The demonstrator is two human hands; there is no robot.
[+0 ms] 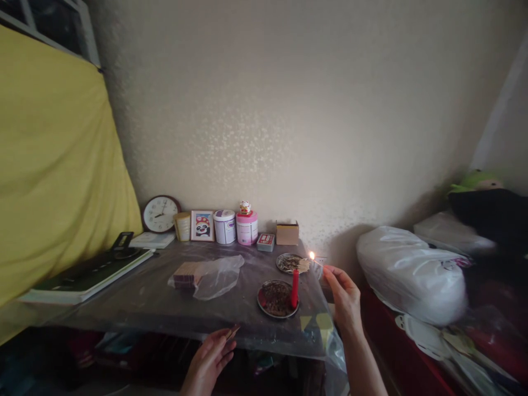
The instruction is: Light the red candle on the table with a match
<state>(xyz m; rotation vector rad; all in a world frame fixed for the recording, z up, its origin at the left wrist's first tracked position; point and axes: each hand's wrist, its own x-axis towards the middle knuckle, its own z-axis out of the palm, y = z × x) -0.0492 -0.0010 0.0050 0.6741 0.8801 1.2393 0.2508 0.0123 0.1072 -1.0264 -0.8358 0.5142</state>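
My right hand (344,294) is closed, pinching a burning match (316,261) by its end, with a small flame at the tip. The flame is above and to the right of a red candle (295,289), apart from it. The candle stands upright at the right side of a round metal dish (260,306) full of dark bits, and no flame shows on it. Below the table's front edge, my left hand (212,355) is closed on a small brown matchbox (232,332), seen nearly edge-on and partly hidden by the fingers.
Behind the candle, a second dish (282,268) holds several matchsticks. A stack of small boxes (186,275) lies partly in clear plastic. Along the wall stand a clock (161,214), a picture frame (202,225), tins (225,227) and a cardboard box (287,234). White bags (410,272) are at right.
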